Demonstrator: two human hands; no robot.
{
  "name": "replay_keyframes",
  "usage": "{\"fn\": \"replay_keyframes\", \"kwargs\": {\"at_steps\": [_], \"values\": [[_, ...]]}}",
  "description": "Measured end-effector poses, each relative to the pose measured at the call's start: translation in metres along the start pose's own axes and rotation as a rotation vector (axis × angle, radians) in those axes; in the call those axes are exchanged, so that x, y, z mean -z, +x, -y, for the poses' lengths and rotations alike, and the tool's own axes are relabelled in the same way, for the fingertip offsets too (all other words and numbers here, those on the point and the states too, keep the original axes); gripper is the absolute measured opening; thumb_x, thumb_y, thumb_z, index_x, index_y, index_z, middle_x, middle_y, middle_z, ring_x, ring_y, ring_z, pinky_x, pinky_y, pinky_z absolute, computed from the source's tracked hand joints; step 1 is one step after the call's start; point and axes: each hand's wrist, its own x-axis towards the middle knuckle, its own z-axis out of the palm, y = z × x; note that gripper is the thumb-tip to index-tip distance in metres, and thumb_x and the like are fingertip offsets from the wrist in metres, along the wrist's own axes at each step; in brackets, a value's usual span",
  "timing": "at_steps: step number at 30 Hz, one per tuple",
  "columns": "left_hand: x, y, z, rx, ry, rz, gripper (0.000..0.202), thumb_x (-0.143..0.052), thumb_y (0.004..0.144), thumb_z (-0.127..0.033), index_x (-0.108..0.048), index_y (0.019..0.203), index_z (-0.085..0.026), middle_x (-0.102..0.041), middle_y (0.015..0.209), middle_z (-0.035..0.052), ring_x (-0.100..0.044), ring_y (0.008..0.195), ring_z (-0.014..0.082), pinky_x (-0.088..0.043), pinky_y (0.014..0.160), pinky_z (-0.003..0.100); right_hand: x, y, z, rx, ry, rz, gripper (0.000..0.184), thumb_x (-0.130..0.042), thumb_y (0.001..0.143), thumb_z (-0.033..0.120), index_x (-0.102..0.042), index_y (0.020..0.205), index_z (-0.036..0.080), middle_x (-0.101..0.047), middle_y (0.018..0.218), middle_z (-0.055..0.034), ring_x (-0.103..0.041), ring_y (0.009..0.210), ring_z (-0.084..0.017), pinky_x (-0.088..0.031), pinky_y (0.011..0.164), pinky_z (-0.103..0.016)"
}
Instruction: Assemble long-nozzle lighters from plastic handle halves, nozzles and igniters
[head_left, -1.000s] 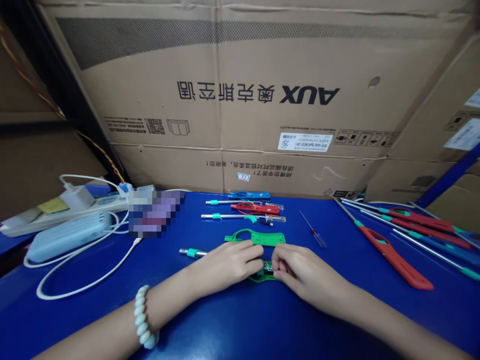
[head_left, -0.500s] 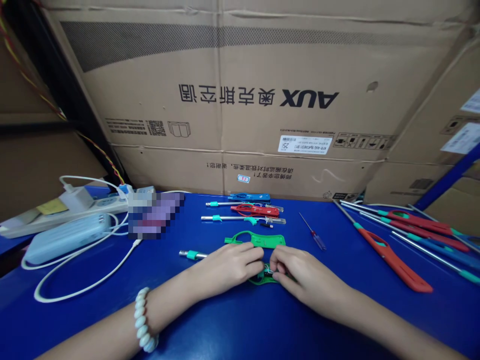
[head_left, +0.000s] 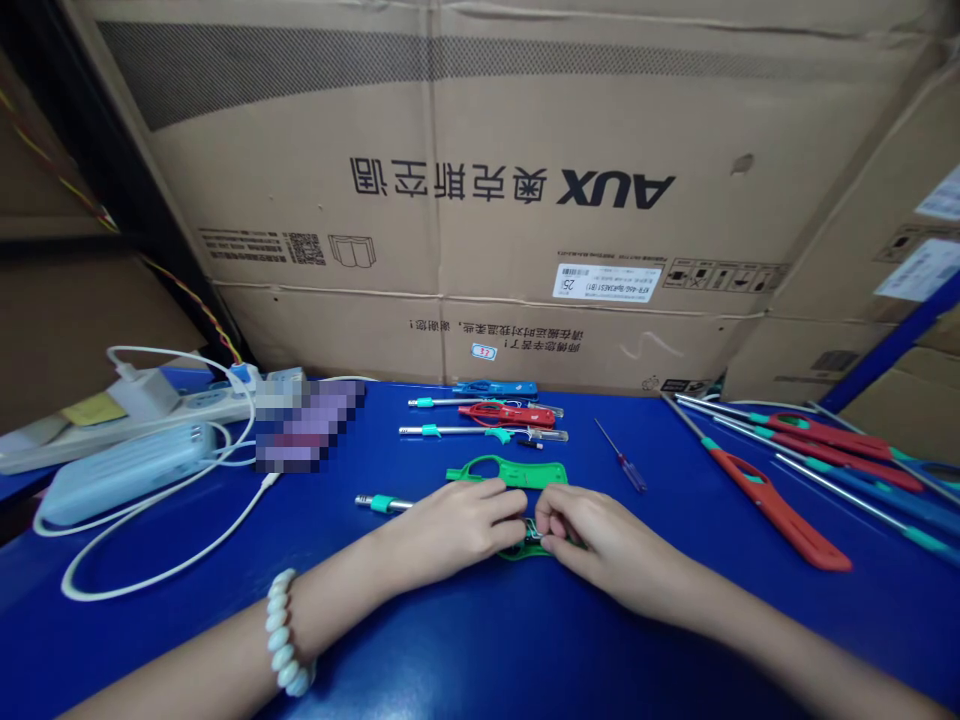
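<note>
My left hand (head_left: 472, 522) is closed on an opened green gas lighter (head_left: 525, 552), its fingers covering most of the handle. A metal lighter tube (head_left: 375, 503) with a teal collar sticks out to the left from under this hand. My right hand (head_left: 592, 530) pinches at the lighter's right part, beside thin pale wires (head_left: 533, 533); what lies between its fingertips is hidden. Just beyond my hands a loose green handle half (head_left: 525, 473) lies flat, hollow side up.
Farther back lie opened red (head_left: 517, 415) and blue (head_left: 499, 389) lighters with their tubes. A screwdriver (head_left: 628, 472) lies right of them, then several whole lighters (head_left: 780, 510). A power bank (head_left: 127, 470), cables and a power strip (head_left: 210, 400) are left. A cardboard box (head_left: 480, 100) stands behind.
The view has shifted slightly. My right fingertips have shifted a little at the lighter, and its wires show more. My left hand stays in place on it.
</note>
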Motion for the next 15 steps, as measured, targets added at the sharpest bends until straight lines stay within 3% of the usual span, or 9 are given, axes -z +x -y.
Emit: {"fn": "replay_keyframes", "kwargs": {"at_steps": [15], "values": [[-0.0004, -0.0005, -0.0015, 0.025, 0.007, 0.002, 0.023, -0.042, 0.098, -0.013, -0.062, 0.086, -0.013, -0.059, 0.085, 0.0038, -0.052, 0.074, 0.0168, -0.045, 0.061, 0.027, 0.0009, 0.0001, -0.0016, 0.025, 0.062, -0.013, 0.014, -0.048, 0.083, 0.006, -0.048, 0.082, 0.020, -0.048, 0.073, 0.0029, -0.044, 0.064, -0.013, -0.033, 0.058, -0.022]]}}
